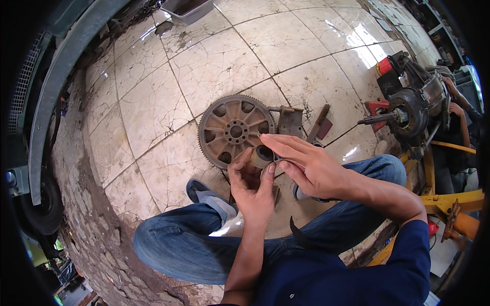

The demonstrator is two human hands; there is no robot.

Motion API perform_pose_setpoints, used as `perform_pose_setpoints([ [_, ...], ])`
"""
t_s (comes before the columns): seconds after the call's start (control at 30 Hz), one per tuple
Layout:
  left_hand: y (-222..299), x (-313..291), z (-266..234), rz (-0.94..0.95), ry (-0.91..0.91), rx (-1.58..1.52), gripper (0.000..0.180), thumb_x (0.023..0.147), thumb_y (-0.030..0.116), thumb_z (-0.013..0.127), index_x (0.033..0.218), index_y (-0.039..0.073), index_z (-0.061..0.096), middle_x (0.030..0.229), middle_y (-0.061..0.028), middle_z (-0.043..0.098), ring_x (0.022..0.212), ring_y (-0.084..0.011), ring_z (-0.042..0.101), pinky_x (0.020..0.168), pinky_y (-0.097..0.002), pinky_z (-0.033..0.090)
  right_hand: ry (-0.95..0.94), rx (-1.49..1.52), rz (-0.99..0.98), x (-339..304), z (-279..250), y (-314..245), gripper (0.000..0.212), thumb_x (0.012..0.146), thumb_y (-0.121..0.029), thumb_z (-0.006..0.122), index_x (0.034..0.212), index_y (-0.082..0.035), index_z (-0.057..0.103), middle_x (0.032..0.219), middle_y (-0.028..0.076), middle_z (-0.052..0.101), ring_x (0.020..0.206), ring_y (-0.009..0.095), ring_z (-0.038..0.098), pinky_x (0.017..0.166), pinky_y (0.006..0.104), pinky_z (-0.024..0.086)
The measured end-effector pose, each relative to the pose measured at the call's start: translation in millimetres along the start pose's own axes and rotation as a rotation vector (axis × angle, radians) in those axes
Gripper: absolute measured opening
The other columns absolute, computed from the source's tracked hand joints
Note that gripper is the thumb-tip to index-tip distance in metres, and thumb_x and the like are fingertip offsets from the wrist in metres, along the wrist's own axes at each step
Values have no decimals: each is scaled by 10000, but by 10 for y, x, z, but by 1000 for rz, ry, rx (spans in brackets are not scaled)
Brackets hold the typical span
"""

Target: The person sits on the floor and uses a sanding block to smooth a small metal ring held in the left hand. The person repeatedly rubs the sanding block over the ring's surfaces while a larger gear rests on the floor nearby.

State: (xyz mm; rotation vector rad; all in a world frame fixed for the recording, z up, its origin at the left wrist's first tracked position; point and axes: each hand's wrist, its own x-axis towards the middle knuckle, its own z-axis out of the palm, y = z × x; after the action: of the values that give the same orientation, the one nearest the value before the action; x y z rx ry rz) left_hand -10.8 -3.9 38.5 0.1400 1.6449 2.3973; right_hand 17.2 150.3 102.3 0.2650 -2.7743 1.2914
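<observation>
My left hand [251, 187] is closed around a short hollow metal cylinder [262, 157], like a bushing, with its dark bore facing up. Against the cylinder's right side lies my right hand [314, 166], its fingers stretched out together and the thumb underneath. A thin folded sheet [277, 158], seemingly sandpaper, shows only its edge between that thumb and the fingers. Just beyond my hands, a rusty flywheel [224, 135] with a toothed rim lies flat on the floor.
Right of the flywheel are a metal bracket [291, 121], a wire brush [319, 122] and a dark red sandpaper piece [324, 129]. A greasy gearbox-like assembly [408, 109] stands at the right, with another person's arm [457, 94] behind it. A grey tub [190, 13] sits far off.
</observation>
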Motion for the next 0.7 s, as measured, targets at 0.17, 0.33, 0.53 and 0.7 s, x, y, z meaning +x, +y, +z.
perform_pose_setpoints([
  [0.17,-84,25,28,-47,36,115,490,856,-60,697,1287,3,473,1167,-78,544,995,-118,541,845,-257,455,74,130,84,62,-73,65,434,1012,-161,487,1427,-40,452,1393,172,522,1283,332,509,1030,386,455],
  [0.33,-117,-102,143,-24,-29,-15,453,856,-33,712,1254,-3,498,1114,-61,545,932,-108,525,839,-253,446,-4,-18,-24,58,44,21,423,1015,-156,478,1428,-63,459,1407,147,522,1289,336,508,1054,384,437],
  [0.53,-82,81,30,-57,63,78,454,854,-28,721,1249,-4,499,1154,-79,555,991,-131,548,888,-265,448,-3,258,110,25,-4,9,426,1021,-160,477,1435,-62,456,1413,156,518,1295,327,507,1056,369,433],
  [0.7,-228,15,-15,4,-25,198,485,829,-21,752,1247,-8,508,1215,-73,551,1037,-137,548,896,-276,451,-8,314,145,28,21,-5,428,1021,-153,479,1439,-63,453,1415,171,511,1321,318,481,1072,365,415],
])
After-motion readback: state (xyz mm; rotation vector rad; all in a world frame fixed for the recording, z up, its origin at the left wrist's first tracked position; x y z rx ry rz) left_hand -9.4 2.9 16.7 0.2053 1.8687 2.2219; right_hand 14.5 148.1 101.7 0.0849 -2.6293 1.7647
